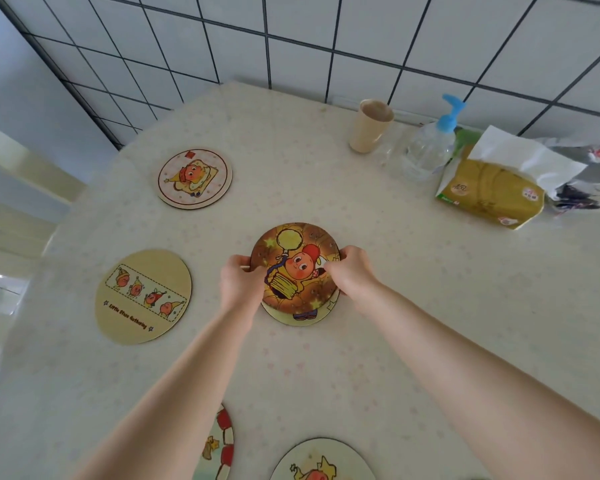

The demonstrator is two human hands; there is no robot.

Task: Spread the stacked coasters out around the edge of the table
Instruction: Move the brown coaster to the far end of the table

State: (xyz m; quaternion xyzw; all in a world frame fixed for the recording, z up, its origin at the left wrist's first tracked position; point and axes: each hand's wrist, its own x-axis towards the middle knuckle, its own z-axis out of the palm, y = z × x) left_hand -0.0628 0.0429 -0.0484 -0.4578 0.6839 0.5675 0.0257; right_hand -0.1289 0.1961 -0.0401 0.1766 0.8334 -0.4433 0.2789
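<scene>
A small stack of round cartoon coasters lies mid-table. Its top coaster is dark orange with a red-capped figure, and a paler coaster peeks out beneath it. My left hand pinches the top coaster's left edge and my right hand pinches its right edge. Single coasters lie spread about: a pale one with a toast figure at far left, a yellow one with a row of figures at left, a red-checked one partly hidden by my left forearm, and another at the bottom edge.
A beige cup, a clear pump bottle with a blue top, a yellow tissue pack and a crumpled wrapper stand at the far right by the tiled wall. A pale chair is beyond the table's left edge.
</scene>
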